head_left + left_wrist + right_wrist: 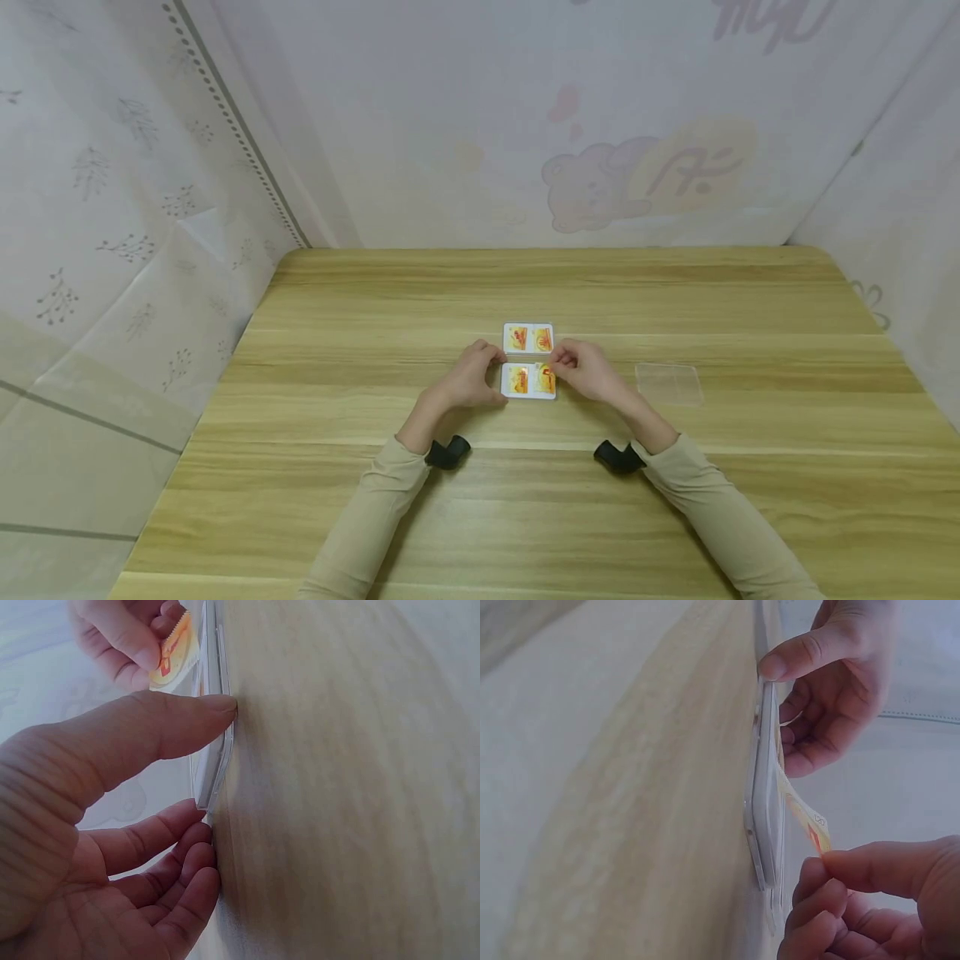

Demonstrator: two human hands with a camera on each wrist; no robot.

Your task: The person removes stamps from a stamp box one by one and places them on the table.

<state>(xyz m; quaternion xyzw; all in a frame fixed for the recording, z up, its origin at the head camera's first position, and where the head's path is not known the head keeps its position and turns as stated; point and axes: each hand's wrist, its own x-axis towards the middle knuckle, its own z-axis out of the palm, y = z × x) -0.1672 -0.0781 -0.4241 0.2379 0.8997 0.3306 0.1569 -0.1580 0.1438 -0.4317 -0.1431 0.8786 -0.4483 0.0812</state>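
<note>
Two small flat cases lie one behind the other on the table, each with two yellow-orange stamps on white. My left hand [467, 377] grips the left end of the near case [214, 761], thumb at its near edge and fingertips at the far corner. Between thumb and fingertips my right hand [592, 372] pinches the near case's right stamp [807, 819], which has a perforated edge. In the right wrist view this stamp slants up from the case. The left stamp [518, 380] lies on the same case. Just behind is the far case [528, 327].
A clear plastic cover [669, 385] lies on the wooden table [525, 517] to the right of my right hand. Black wrist mounts [448, 452] sit under both forearms. Patterned curtains [450, 125] hang behind and beside the table.
</note>
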